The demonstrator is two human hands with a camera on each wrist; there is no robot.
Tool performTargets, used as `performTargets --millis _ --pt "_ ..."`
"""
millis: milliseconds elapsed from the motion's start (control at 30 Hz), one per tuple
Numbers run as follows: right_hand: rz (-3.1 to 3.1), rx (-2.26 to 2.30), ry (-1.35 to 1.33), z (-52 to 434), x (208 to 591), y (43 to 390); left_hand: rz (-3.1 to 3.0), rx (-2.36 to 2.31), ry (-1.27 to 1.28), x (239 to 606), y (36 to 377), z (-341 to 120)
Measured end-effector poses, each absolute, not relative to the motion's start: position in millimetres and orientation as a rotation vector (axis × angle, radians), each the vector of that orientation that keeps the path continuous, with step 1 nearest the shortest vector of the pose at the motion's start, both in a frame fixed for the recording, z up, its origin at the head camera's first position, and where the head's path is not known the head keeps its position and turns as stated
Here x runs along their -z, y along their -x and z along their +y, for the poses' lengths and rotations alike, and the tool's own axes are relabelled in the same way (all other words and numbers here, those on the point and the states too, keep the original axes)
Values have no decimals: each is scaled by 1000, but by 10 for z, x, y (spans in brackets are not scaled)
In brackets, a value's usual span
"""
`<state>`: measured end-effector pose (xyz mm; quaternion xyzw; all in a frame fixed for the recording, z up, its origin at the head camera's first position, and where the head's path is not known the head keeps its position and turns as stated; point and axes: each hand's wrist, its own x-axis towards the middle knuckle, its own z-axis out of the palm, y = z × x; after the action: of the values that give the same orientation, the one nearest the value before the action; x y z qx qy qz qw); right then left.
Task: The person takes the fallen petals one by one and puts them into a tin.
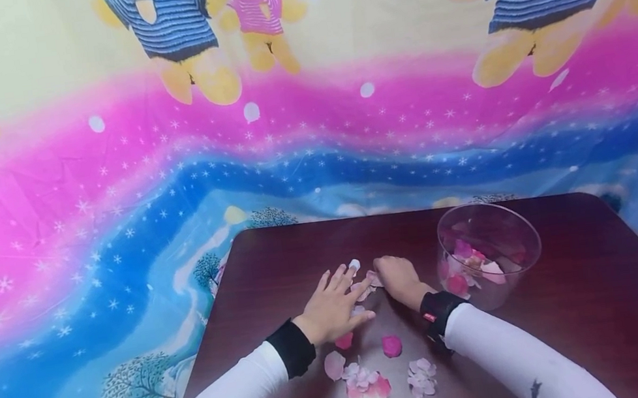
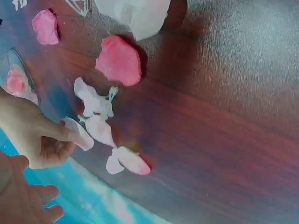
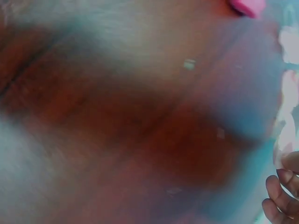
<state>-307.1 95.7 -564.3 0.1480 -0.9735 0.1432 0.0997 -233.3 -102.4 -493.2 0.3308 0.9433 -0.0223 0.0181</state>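
As we sweep in from the left, our left hand (image 1: 332, 304) lies flat on the dark wooden table (image 1: 605, 324), fingers spread and straight, holding nothing, its fingertips (image 1: 344, 276) reaching toward a small cluster of pale petals (image 1: 367, 285) near the table's middle. Just under that palm a pink petal (image 1: 344, 340) peeks out, touching the heel of the hand. Nearer to us we've got loose petals scattered: a pale one (image 1: 334, 365), a pink and white clump (image 1: 366, 384), a bright magenta petal (image 1: 391, 345) and a whitish blossom piece (image 1: 421, 376), all lying apart from both hands.

Moving to the centre, our right hand (image 1: 400, 279) sits knuckles up, fingers curled down onto that same pale cluster. From the left wrist view we catch it clearly: thumb and finger pinch a pale pink petal (image 2: 79, 134) right at the table surface, with more pale petals (image 2: 100, 116) just beside it and a bigger pink one (image 2: 119, 60) a little farther off. The right wrist view is mostly blur, only curled fingers (image 3: 280, 191) showing at the edge.

Over on the right stands a clear plastic bowl (image 1: 526, 234), upright, close beside the right wrist, with pink and white petals (image 1: 468, 264) already lying inside
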Motion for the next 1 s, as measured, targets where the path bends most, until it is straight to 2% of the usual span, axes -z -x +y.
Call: performTargets --millis 300,667,1000 --pt "-2817 -480 -451 983 5212 3042 3021 83 -1013 4830 2367 -1069" --pt "-2642 -324 -567 1034 4698 2954 3056 -23 -1133 4512 2331 -1106" --pt "-2654 -402 -575 1132 4432 2834 3062 -21 -1174 4413 2271 -1006"
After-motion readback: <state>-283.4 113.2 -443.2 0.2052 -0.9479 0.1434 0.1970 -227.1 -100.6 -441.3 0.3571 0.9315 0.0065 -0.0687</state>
